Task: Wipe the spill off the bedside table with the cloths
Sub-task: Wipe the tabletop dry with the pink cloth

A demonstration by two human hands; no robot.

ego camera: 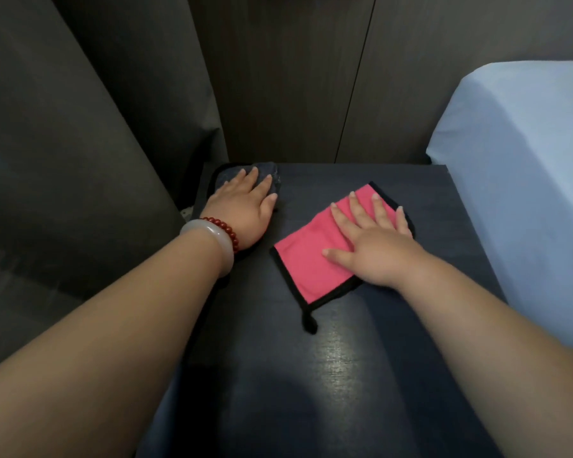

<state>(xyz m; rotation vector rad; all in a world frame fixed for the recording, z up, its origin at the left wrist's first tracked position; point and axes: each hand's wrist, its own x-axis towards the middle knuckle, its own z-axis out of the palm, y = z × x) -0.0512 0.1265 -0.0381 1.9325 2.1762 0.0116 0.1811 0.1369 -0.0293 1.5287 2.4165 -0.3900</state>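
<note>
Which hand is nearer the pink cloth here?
Right. The right hand lies flat on the pink cloth, fingers spread; the left hand presses the dark cloth at the far left corner of the table, apart from the pink one.

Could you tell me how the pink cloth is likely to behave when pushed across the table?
The pink cloth lies flat and thin, so it is probably floppy and light. Under the flat right hand it should slide on the glossy bedside table, perhaps bunching.
</note>
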